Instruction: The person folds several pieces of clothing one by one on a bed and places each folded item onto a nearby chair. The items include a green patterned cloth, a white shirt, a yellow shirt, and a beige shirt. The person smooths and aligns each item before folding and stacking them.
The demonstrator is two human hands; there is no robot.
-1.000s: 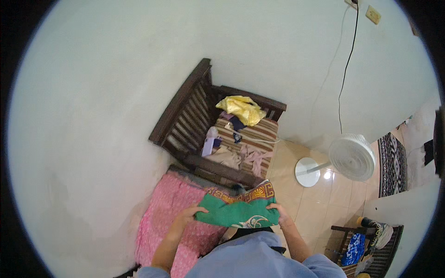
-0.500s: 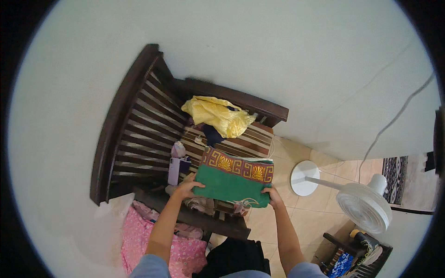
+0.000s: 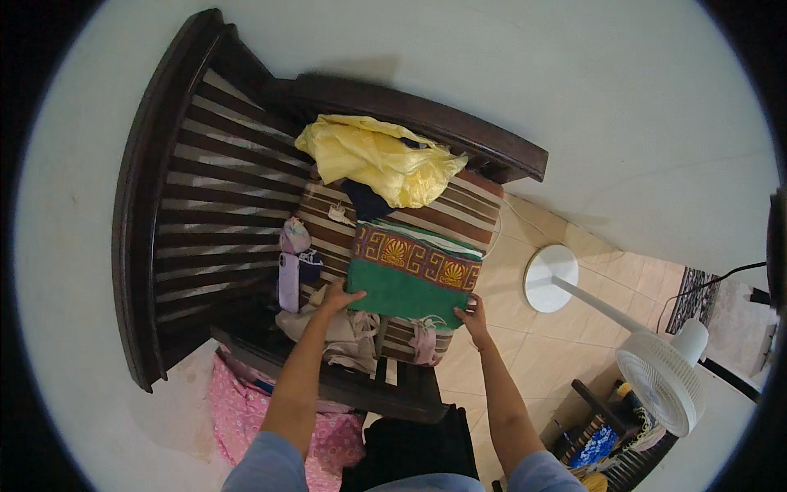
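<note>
A folded green cloth (image 3: 410,293) with a purple and gold patterned border lies level over the striped cushion (image 3: 471,201) of a wooden chair; I cannot tell whether it rests on it. My left hand (image 3: 334,298) grips its near left corner, thumb on top. At the near right corner, my right hand (image 3: 473,320) pinches the cloth the same way. Beyond it is a crumpled yellow bag (image 3: 369,156) over dark blue fabric (image 3: 366,199). Beige cloth (image 3: 352,338) lies by my left wrist, and a small pink cloth (image 3: 423,341) sits between my arms.
A dark slatted chair frame (image 3: 221,215) stands against the wall. A lavender phone (image 3: 288,283) and a small light-coloured item, perhaps keys (image 3: 338,214), lie on the seat. A white standing fan (image 3: 658,385) is at right. Pink patterned fabric (image 3: 246,410) hangs at lower left.
My hands and the green cloth have come down closer to the seat. The view has shifted nearer to the chair, and more of the beige and pink cloths shows.
</note>
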